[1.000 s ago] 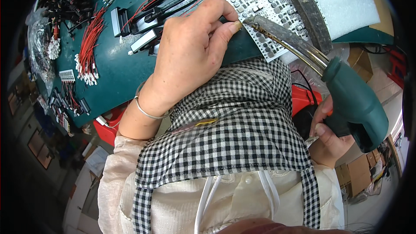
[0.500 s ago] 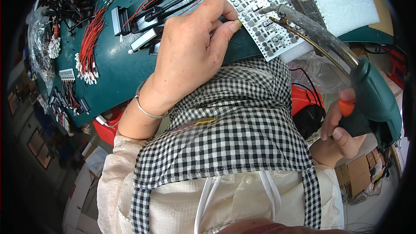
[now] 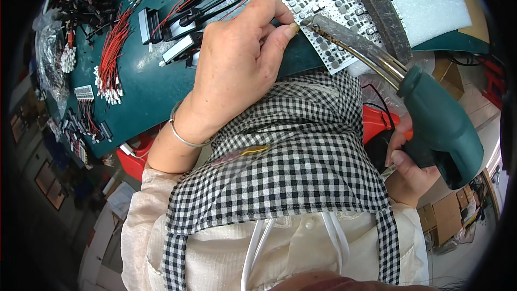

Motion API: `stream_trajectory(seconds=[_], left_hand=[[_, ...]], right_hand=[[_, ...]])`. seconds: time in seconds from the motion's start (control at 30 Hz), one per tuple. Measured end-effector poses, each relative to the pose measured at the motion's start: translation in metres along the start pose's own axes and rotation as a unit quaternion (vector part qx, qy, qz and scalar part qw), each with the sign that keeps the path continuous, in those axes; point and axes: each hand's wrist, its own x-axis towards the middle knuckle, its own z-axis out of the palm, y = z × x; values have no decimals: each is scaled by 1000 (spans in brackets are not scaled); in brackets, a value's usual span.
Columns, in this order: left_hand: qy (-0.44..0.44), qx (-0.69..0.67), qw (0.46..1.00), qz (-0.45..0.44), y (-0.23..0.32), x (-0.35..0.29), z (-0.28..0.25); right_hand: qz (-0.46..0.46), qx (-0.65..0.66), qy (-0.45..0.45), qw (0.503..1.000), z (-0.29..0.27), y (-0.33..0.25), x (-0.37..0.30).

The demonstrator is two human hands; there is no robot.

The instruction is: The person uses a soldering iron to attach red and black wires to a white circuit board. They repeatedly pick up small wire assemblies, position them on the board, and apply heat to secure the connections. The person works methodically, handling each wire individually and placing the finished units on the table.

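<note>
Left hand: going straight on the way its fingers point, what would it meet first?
Probably the tip of the green soldering gun, just right of the left hand in the picture. Depth is unclear, so the edge of the circuit board might come first.

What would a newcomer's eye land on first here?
The green pistol-shaped tool at right, gripped in the right hand, its metal prongs reaching to the edge of the white circuit board at upper centre, close to the left hand's pinched fingertips. Then the black-and-white checked apron filling the middle, and the bundle of red wires with white connectors on the green table at left.
</note>
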Motion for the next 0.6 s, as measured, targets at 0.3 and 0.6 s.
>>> stream_trajectory(seconds=[0.3,0.6], left_hand=[[15,18,1000,17,1,-1,0],[13,10,1000,12,-1,-3,1]], right_hand=[[-4,-19,3,1000,-7,-1,0],[36,79,-119,989,-30,-14,16]])
